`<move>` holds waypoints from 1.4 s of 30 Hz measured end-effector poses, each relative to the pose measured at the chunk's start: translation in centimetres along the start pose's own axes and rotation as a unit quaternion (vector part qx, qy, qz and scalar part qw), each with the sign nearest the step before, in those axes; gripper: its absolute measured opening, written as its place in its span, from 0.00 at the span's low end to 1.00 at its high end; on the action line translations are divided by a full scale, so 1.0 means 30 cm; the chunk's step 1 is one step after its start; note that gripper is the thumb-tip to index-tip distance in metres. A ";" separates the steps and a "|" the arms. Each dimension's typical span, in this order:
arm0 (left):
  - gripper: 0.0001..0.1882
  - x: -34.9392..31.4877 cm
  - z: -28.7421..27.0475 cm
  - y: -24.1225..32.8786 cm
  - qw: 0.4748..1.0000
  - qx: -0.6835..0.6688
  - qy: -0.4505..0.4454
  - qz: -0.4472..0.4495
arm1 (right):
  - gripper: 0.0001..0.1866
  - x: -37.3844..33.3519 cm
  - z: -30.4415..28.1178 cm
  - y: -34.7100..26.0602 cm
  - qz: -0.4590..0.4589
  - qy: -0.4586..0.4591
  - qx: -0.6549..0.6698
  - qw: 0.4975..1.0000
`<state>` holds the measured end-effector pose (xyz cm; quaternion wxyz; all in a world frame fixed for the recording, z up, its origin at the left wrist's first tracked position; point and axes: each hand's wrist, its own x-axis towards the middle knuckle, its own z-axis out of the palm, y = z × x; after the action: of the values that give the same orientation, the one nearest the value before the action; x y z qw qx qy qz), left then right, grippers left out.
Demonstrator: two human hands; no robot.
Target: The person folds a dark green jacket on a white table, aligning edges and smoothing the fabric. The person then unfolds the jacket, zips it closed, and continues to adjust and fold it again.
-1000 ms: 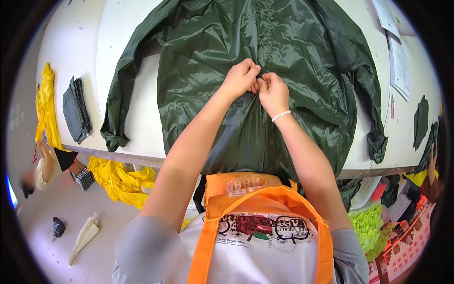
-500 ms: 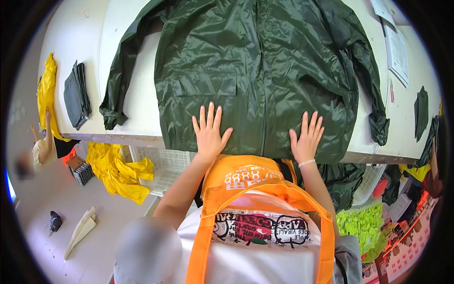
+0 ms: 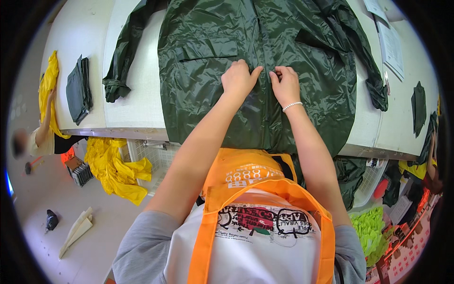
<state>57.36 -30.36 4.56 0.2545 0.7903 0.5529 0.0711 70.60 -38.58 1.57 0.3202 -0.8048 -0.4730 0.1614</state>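
Note:
A dark green, shiny jacket [image 3: 208, 99] lies spread on the table, its front facing up and its lower edge hanging over the near side. My left hand [image 3: 239, 80] is closed on the jacket's fabric, just left of the centre front closure and below the pocket flap [image 3: 208, 48]. On the other side of the closure, my right hand [image 3: 285, 86] is also closed on the fabric, its fingers curled. Some fingertips of both hands are hidden. The left sleeve cuff [image 3: 116, 90] and the right sleeve cuff [image 3: 378, 98] lie out on the white tabletop [image 3: 137, 113].
Folded dark green garments [image 3: 79, 92] lie at the left, another [image 3: 419, 109] at the far right. Yellow garments [image 3: 113, 165] drape beside a white plastic crate [image 3: 151, 158] below the table. Papers [image 3: 390, 49] rest at the back right. Another person's arm [image 3: 46, 118] reaches to yellow fabric [image 3: 48, 90].
Both my hands have moved from lying flat near the lower edge to the jacket's middle, closer together with fingers curled. The jacket's pocket and sleeves have shifted away from me.

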 end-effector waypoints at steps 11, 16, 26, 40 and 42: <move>0.14 0.102 0.018 -0.088 0.876 -0.423 -0.228 -0.052 | 0.11 -0.025 0.073 -0.122 0.066 0.035 0.170 0.983; 0.12 0.070 0.028 -0.078 0.865 -0.463 -0.191 -0.030 | 0.18 -0.010 0.071 -0.124 0.061 -0.014 0.116 0.991; 0.13 0.063 0.103 -0.129 0.908 -0.406 -0.099 0.024 | 0.16 0.020 0.066 -0.169 -0.027 -0.088 -0.097 0.991; 0.14 -0.066 -0.002 -0.100 0.916 -0.396 -0.021 -0.059 | 0.13 0.062 0.076 -0.134 0.055 -0.125 -0.046 0.989; 0.13 -0.157 0.008 -0.100 0.958 -0.285 0.026 -0.002 | 0.12 0.046 0.083 -0.137 0.057 -0.115 -0.052 0.990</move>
<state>53.15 -33.96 3.71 0.4545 0.6820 0.5175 0.2460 67.18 -35.06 2.51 0.2117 -0.8220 -0.4678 0.2463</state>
